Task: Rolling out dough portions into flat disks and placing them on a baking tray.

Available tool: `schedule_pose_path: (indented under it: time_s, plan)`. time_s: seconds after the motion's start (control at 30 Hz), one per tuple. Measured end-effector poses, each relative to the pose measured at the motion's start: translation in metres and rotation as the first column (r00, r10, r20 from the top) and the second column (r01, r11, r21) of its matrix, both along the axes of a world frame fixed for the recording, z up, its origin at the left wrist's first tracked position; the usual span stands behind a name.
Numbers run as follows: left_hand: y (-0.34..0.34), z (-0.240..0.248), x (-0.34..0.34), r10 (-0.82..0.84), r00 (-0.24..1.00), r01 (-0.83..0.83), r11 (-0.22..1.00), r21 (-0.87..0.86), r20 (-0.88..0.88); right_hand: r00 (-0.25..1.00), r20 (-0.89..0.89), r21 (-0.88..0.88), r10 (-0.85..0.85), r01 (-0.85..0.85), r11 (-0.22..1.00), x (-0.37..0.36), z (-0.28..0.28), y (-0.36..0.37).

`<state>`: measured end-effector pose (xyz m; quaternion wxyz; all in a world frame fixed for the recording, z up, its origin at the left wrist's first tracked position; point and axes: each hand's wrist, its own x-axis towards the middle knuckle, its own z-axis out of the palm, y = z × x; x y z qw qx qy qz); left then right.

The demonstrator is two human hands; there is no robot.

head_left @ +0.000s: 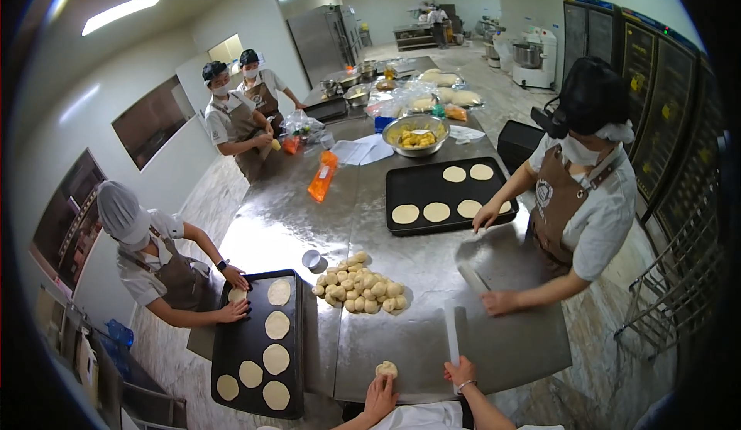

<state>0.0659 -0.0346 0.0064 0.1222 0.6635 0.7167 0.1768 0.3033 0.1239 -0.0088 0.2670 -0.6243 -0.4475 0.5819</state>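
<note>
Near the table's front edge, my left hand [380, 399] has its fingertips on the near edge of a small flattened dough round [386, 369], pinching it against the steel. My right hand [461, 373] is closed around the lower end of a pale rolling pin [452, 330], which points away from me, to the right of the dough. Beyond the dough round lies a heap of dough balls [361, 285], with a small metal cup [312, 259] at its far left.
To the left, a co-worker's hands lay a round on a black tray [219, 353] of flat dough rounds. At right, another co-worker holds a blurred rolling pin [472, 277] beside a second black tray [401, 231]. Farther off stand a bowl of yellow filling [417, 138] and an orange bag [323, 175].
</note>
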Motion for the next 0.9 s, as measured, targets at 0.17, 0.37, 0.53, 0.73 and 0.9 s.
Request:
schedule_pose_path:
  time_s: [0.17, 0.37, 0.53, 0.73, 0.9]
  plan:
    - [-0.008, -0.015, 0.003, -0.035, 0.995, 0.035, 0.999, -0.012, -0.090, 0.997, -0.075, -0.011, -0.025, 0.025, 1.000, 0.002, -0.015, -0.006]
    - [0.004, -0.001, -0.006, -0.025, 0.998, 0.014, 0.982, -0.187, -0.056, 0.999, -0.033, 0.074, 0.017, -0.015, 0.997, 0.000, -0.024, 0.001]
    - [0.004, 0.022, 0.002, 0.064, 0.996, -0.051, 0.981, -0.190, 0.059, 0.897, 0.411, 0.274, 0.165, -0.294, 0.916, 0.005, 0.002, -0.002]
    - [-0.008, 0.021, -0.010, 0.193, 0.921, -0.125, 0.969, -0.211, 0.339, 0.680, 0.615, 0.355, 0.399, -0.690, 0.630, -0.011, 0.060, -0.001]
    - [-0.012, 0.040, -0.019, 0.390, 0.893, -0.426, 0.894, 0.141, 0.224, 0.509, 0.693, 0.413, 0.511, -0.861, 0.299, -0.054, 0.067, -0.002]
